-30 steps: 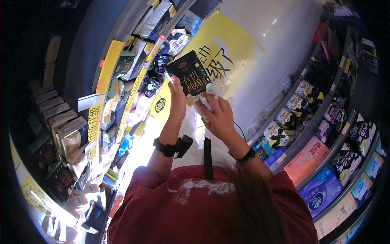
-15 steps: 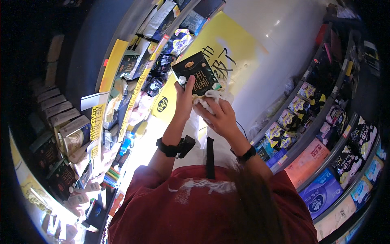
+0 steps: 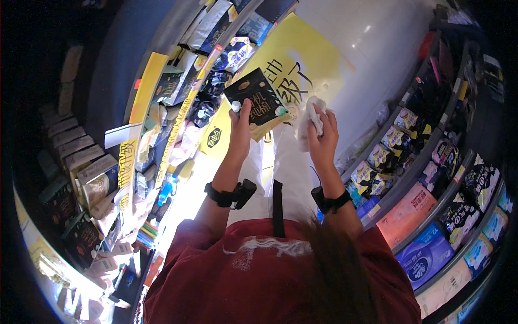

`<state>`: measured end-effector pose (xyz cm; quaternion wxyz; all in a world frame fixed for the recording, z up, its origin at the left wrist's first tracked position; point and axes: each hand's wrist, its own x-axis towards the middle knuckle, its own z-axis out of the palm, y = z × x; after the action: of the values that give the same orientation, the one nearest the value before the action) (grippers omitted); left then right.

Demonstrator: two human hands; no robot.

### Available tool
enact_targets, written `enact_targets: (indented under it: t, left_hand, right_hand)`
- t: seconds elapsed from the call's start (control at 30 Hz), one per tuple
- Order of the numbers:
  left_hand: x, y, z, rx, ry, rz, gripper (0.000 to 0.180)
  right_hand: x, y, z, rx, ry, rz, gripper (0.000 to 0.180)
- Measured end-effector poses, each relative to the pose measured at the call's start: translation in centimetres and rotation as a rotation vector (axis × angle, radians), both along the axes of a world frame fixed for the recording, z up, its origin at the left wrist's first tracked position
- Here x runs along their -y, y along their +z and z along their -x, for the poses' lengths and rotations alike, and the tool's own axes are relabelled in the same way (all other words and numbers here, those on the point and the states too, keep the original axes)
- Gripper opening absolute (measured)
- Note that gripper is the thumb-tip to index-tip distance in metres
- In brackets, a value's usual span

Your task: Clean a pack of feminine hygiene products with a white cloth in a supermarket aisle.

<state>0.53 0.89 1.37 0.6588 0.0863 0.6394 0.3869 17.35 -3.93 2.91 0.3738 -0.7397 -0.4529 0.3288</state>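
Note:
In my left hand (image 3: 241,127) is a small black package (image 3: 256,100) with gold lettering, white flowers on its front and a yellowish side. My thumb lies across its front face, while the other fingers are hidden behind it. Right of the package and apart from it, my right hand (image 3: 324,137) grips a crumpled white cloth (image 3: 314,116); whether it is fabric or tissue I cannot tell. The cloth bunches up above my fingers and hangs a little on their left side.
At left, a shelf edge with yellow strips (image 3: 147,89) holds several dark and pale packages. On the right, curved shelves carry yellow-and-black packs (image 3: 399,137), an orange-pink pack (image 3: 406,216) and a purple pack (image 3: 425,258). A yellow sheet (image 3: 318,48) with black writing lies on the floor ahead.
My right hand has moved right, away from the package, taking the white cloth with it. The package stays in my left hand, slightly lower and turned a little, its front now uncovered at the bottom.

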Motion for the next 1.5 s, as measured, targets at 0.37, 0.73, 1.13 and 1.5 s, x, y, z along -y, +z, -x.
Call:
enact_targets:
  t: [0.37,0.73,1.13,1.5]
  left_hand:
    - [0.7,0.5,-2.6,-0.252,-0.019,-0.065,0.081]
    - [0.5,-1.1,-1.9,-0.353,-0.104,-0.152,0.09]
    - [2.1,0.0,-1.5,-0.555,-0.513,-0.602,0.074]
    - [1.9,1.3,-0.3,-0.807,-0.567,-0.841,0.072]
  right_hand:
    - [-0.8,-1.3,5.9,-0.558,-0.077,0.01,0.03]
    - [0.8,1.6,4.2,-0.424,0.387,0.295,0.031]
    - [-3.5,5.5,2.6,0.226,0.316,-0.183,0.049]
    - [-4.5,3.0,1.3,0.059,0.115,-0.13,0.03]
